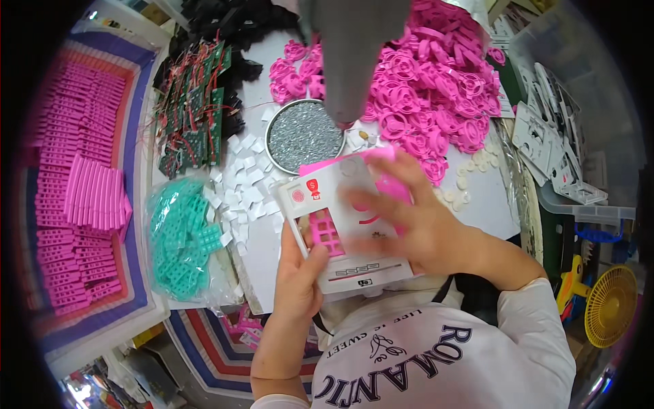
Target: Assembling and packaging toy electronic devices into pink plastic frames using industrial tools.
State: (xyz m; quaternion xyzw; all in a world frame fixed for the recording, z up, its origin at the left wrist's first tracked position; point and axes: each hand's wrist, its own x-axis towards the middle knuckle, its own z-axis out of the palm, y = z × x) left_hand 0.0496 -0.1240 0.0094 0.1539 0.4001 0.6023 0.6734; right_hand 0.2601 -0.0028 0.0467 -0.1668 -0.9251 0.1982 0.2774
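My left hand (300, 276) is closed on the lower left side of a flat white plastic panel (361, 269), its thumb on the front edge. The panel has printed marks and a rectangular opening, through which a pink grid piece (320, 223) shows near my thumb. Pink plastic (317, 165) juts out along the panel's top edge. Over the panel's right half is my right hand (429, 221), its fingers smeared by motion, so what they hold cannot be told. Just beyond the panel stands a round tin of small metal screws (304, 136).
A dark grey tool (347, 61) hangs above the table. Pink ring-shaped parts (436, 88) are heaped behind. Wired circuit boards (197, 109), white tabs (242, 177) and bagged teal keypads (180, 238) lie left. A crate of pink parts (82, 123) stands far left; a yellow fan (611, 307) right.
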